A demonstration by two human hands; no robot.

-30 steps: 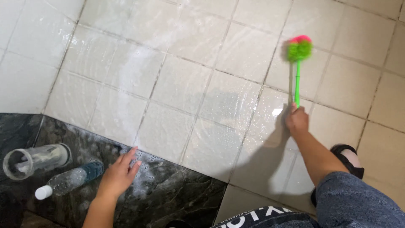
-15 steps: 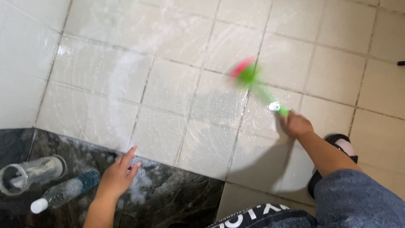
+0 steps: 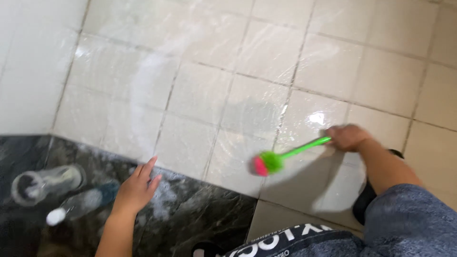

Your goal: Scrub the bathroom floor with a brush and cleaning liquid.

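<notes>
Nearest the camera, the person's dark garment carries a band of white printed lettering along its edge. Left of it, the left hand rests flat, fingers spread, on the dark wet ledge, its grip empty. Just beyond that hand to the left lie a clear plastic bottle with a white cap and a clear cup on its side. Over on the right, the right hand has its grip wrapped tight round the green handle of the brush. The brush's green and pink head sits left of that grip, on the wet tiled floor.
</notes>
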